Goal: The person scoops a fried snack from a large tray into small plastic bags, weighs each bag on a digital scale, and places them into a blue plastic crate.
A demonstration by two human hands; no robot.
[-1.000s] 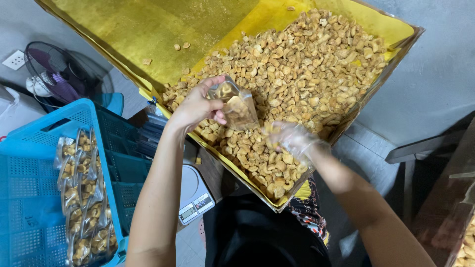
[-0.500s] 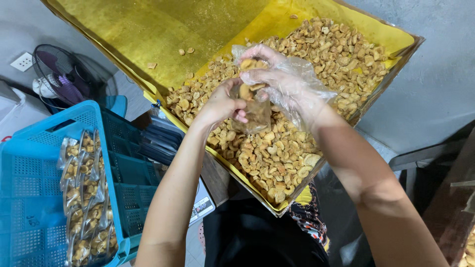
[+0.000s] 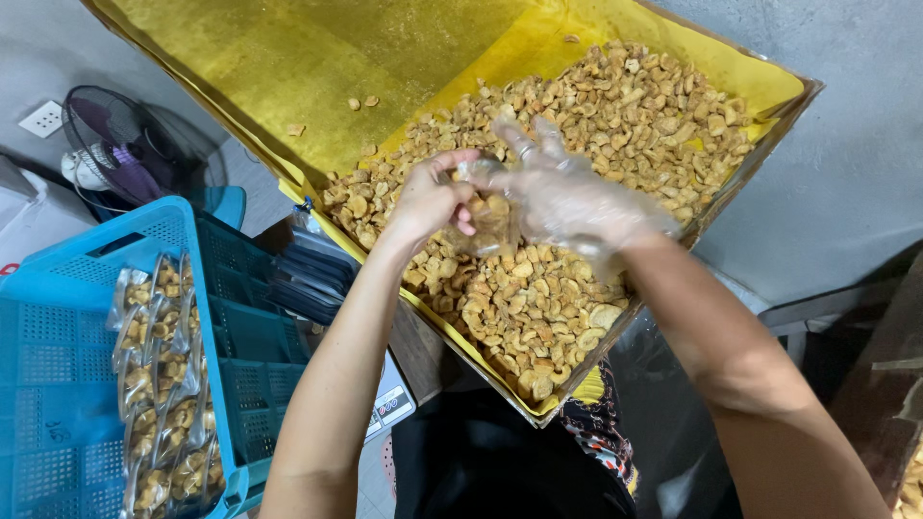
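Left hand (image 3: 428, 202) grips bag (image 3: 487, 216) | gloved right hand (image 3: 567, 192) now spread open, lower

Grey concrete wall (image 3: 865, 144) at 2 o'clock w/ dim shadow below, white wall socket (image 3: 42, 118) at 10 o'clock on grey wall, dark fan (image 3: 125, 154) just beside it, blue crate (image 3: 58, 384) at 8 o'clock, even indoor light.

One view only, from the head, looking steeply down and forward, close over both forearms. The yellow-lined tray (image 3: 288, 86) fills the top, the blue crate (image 3: 58, 384) the lower left, grey wall at right.
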